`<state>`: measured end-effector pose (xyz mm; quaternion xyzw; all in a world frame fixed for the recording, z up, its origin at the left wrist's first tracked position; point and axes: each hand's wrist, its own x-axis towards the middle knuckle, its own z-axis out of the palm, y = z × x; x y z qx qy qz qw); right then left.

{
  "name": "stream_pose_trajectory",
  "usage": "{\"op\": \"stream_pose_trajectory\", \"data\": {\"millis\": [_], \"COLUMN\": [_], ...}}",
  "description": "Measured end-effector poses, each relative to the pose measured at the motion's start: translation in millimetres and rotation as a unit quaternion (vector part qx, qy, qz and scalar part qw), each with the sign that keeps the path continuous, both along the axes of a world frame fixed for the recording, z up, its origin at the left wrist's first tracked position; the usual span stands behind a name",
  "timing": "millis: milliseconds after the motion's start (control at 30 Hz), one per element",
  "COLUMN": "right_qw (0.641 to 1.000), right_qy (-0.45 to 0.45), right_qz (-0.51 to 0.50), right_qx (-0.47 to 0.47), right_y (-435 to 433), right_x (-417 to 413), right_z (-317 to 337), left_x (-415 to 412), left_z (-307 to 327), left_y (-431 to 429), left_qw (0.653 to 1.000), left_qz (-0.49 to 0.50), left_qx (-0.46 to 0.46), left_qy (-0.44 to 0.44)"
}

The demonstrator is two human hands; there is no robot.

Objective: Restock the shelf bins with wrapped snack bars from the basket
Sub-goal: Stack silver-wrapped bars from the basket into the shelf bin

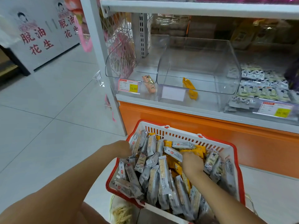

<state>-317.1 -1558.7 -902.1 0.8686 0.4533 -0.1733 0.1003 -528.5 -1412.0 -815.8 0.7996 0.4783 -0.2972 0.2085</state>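
Left hand: our left hand (122,150) is at the basket's left rim, fingertips buried among the wrappers, so we cannot tell whether it grips anything.
Right hand: our right hand (191,164) is knuckles-up in the middle of the pile, fingers curled down and closed on the yellow bars (198,151).
Basket: the red-rimmed white basket (178,135) sits low in front of the shelf, heaped full.
Basket contents: mostly silver bars (153,180) lying every which way, with the yellow ones in a seam through the centre.
Left bin: the clear left bin (113,68) holds just one peach-coloured bar (149,84), lying near its right wall.
Middle bin: the clear middle bin (233,70) holds a single yellow bar (190,88), tipped against the front lip.
Right bin: we see it well stocked with pale packets (262,88).
Labels: a red-and-yellow price tag (128,86) on the left bin, a blank card (173,93) on the middle one, another price tag (275,109) at the right.
In the way: the upper shelf (194,8) hangs over the bins, and each bin's raised front lip stands between basket and bin floor.
Around: an orange base panel (210,131) behind the basket, a bag of pale sticks (120,210) beside it, a white panel with red characters (37,38) far left.
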Motion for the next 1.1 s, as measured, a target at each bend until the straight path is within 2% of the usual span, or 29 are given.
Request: {"op": "stream_pose_trajectory", "data": {"millis": [400,533,667,733,767,833,967,1100], "right_qw": [0.999,0.998,0.980,0.956,0.931,0.870,0.747,0.709], "right_qy": [-0.008,0.044,0.141,0.212,0.268,0.370,0.558,0.602], "right_qz": [0.031,-0.033,-0.117,-0.156,-0.185,-0.232,-0.213,-0.155], "right_qx": [-0.004,0.029,0.073,0.128,0.165,0.228,0.291,0.332], "right_y": [13,11,-1,-8,-12,-16,-9,-4], "right_x": [-1,19,40,45,45,41,16,4], "right_z": [19,15,31,42,46,57,94,127], "left_x": [-1,3,18,30,37,48,61,71], "left_z": [-4,2,12,18,22,30,42,56], "left_y": [0,-2,-4,-11,-17,-28,-48,-59], "left_qw": [1.000,0.999,0.990,0.979,0.971,0.952,0.905,0.829], "left_qz": [0.004,0.024,0.048,0.046,0.051,0.059,0.137,0.224], "left_qx": [0.018,0.013,0.036,0.028,0.017,-0.023,-0.172,-0.259], "left_qy": [-0.006,-0.028,-0.126,-0.198,-0.234,-0.298,-0.364,-0.443]}}
